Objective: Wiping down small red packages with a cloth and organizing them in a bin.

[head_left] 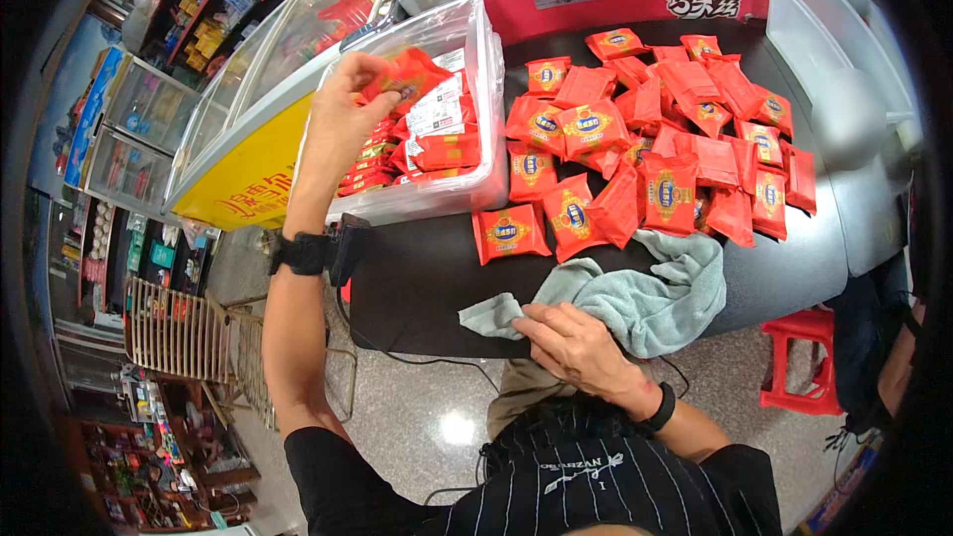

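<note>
My left hand is closed on a red snack packet, held over a clear plastic bin. More red packets lie in the bin, with some white printed wrapping among them. At the table's near edge, my right hand has its fingers closed on a pale green towel, which lies bunched to the right of the hand. Beyond the towel a loose pile of red packets covers much of the black table.
A yellow-sided glass display freezer stands left of the bin. Clear plastic panels rise at the table's far right. A red stool is on the floor at right, beside another person's leg. A slatted chair stands at left.
</note>
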The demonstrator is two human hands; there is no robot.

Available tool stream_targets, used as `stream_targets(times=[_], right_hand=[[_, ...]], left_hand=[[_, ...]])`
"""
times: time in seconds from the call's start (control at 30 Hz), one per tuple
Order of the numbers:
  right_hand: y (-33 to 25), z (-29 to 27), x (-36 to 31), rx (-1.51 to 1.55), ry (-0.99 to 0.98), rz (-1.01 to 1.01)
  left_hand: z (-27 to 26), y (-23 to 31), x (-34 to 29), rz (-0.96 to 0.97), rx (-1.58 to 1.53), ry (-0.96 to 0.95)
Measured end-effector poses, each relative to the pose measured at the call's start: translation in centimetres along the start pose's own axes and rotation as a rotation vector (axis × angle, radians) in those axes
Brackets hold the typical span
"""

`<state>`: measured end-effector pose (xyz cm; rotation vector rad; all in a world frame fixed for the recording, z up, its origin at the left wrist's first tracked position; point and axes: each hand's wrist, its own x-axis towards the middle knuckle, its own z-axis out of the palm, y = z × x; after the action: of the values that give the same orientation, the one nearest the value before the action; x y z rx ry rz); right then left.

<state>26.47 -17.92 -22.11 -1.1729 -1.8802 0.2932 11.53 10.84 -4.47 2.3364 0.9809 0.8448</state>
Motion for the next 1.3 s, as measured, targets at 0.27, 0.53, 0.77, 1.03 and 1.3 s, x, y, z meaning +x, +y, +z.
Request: stream_targets(times=[0.27,0.53,0.77,1.03,1.3], right_hand=[[0.1,-0.3,-0.1,0.001,-0.037,0.012],[0.2,-0.2,0.0,-0.005,-0.036,0.009],[0.0,-0.3,0.1,-0.038,-0.043,0.008],[0.0,0.0,0.0,-0.037,-0.024,0.009],[0.3,0.5,0.4,-0.066,0.070,-0.015]], left_hand=[[2.8,0.5,-0.7,0.030,0.208,-0.302],[3.7,0.2,-0.7,0.041,0.226,-0.446],[4.2,-1.0,-1.0,0.114,0.211,-0.413],[3.1,0.0,-2.5,0.189,0.155,-0.306],[4.9,6.5,-11.2,0.309,0.113,-0.078]])
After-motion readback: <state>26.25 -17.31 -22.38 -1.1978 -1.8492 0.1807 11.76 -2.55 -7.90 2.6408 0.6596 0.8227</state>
